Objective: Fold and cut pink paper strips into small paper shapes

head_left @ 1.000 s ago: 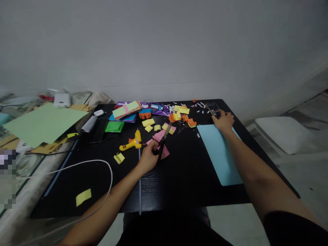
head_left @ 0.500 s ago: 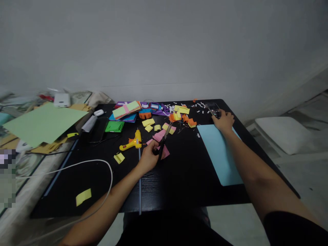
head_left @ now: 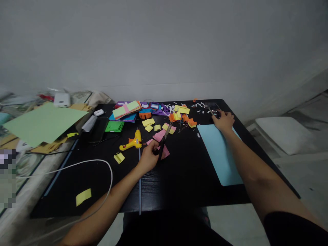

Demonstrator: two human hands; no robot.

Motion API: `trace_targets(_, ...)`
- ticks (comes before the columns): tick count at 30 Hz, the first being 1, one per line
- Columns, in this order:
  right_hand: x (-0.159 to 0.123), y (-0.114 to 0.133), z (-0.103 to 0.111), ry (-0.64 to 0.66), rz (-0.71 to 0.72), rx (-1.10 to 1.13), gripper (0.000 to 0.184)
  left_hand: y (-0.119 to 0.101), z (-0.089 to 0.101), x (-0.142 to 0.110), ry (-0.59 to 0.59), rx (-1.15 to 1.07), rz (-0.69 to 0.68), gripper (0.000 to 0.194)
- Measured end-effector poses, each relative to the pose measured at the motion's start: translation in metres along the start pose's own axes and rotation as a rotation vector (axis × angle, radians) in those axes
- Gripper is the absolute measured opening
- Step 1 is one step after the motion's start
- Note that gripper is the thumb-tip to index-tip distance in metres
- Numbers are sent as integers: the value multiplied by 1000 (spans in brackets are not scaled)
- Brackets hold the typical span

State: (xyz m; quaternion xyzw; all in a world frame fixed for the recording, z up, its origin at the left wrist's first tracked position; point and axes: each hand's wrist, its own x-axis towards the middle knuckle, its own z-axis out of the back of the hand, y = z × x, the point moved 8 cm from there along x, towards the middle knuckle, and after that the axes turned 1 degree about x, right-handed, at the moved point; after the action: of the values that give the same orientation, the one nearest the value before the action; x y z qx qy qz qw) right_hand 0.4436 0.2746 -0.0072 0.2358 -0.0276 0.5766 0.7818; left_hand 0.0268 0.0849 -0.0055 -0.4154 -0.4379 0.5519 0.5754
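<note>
My left hand [head_left: 150, 155] grips a pair of black-handled scissors [head_left: 167, 131] over the middle of the black table, blades pointing away from me. Under and beside them lie pink paper pieces [head_left: 159, 136] and a folded yellow piece [head_left: 169, 127]. At the back right, my right hand [head_left: 223, 121] is closed around the near part of a dark phone [head_left: 214, 110]; its far fingers are partly hidden. Below my right forearm lies a light blue sheet [head_left: 217, 153]. A yellow glue gun [head_left: 132, 140] rests left of the scissors, with a long glue stick [head_left: 140, 181] running toward me.
Stacked coloured papers [head_left: 126, 110], green strips [head_left: 114, 126] and orange pieces [head_left: 191, 123] lie toward the back. A white cable [head_left: 112, 174] loops over my left forearm. A cluttered surface with a green sheet [head_left: 43, 123] adjoins on the left; a white stool [head_left: 282, 135] stands right.
</note>
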Motion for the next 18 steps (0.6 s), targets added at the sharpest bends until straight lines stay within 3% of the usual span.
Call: trace_targets(18,1,-1,-1,4,-11,-19,64,3,-1,0,4,6,2,27)
